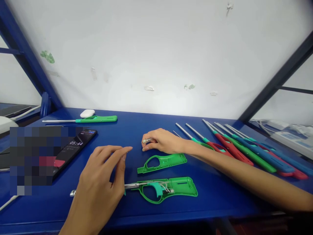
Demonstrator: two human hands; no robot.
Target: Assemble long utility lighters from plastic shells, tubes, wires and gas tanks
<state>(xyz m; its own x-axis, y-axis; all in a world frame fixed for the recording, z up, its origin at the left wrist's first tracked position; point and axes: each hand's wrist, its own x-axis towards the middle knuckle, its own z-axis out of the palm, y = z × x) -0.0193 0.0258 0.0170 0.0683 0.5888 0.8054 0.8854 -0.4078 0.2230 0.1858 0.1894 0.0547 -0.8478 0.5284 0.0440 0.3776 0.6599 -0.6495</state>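
My left hand (100, 182) is above the metal tube of an opened green gas lighter (193, 187), its thumb and forefinger pinched together. Anything between those fingertips is too small to name. The lighter half lies with its inside up, showing a teal trigger (157, 189) and white wires; my left hand covers part of the tube. Beyond it lies the other green handle shell (174, 160), inner side up. My right hand (162, 140) is closed above the table past that shell, holding a small shiny, clear-ended piece (147, 141) mostly hidden by the fingers.
Several red, green and blue lighters (244, 147) lie in a row at the right, partly behind my right forearm. A green lighter (102, 119) and a white case (87, 113) are at the back left. A phone (75, 147) lies left. A wall (156, 58) closes the back.
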